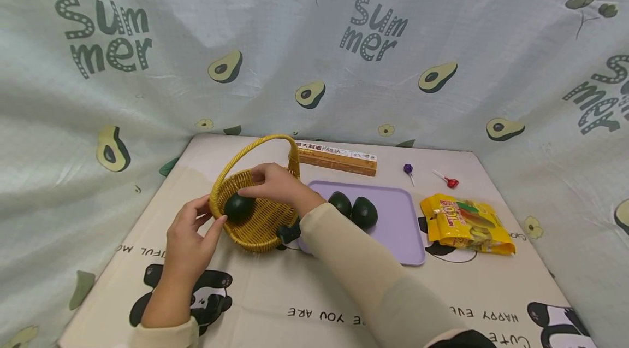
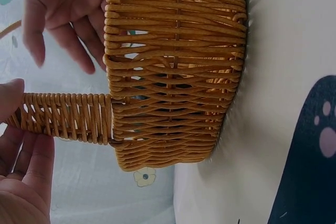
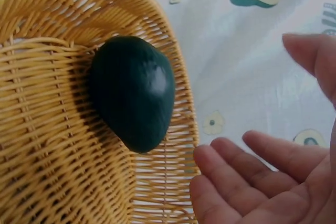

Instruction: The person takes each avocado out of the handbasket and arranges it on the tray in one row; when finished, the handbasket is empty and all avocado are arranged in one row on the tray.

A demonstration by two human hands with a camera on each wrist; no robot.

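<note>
A yellow wicker basket (image 1: 267, 223) stands on the table, and a dark green avocado (image 1: 239, 208) lies inside it against the left wall. My left hand (image 1: 189, 239) pinches the basket's handle (image 2: 65, 115) between thumb and fingers, low on its left side. Over the basket's opening is my right hand (image 1: 277, 187). The right wrist view shows this hand (image 3: 262, 182) with its fingers loosely extended, holding nothing, apart from the avocado (image 3: 131, 93). Two more avocados (image 1: 365, 213) rest on a lilac tray (image 1: 400, 233), partly behind my right sleeve.
Behind the basket and tray lies a pasta box (image 1: 339, 159). A purple lollipop (image 1: 408, 169) and a red lollipop (image 1: 451, 182) lie at the back right. Nearer, right of the tray, is a yellow snack bag (image 1: 467, 225). A printed cloth (image 1: 344, 113) hangs around the table.
</note>
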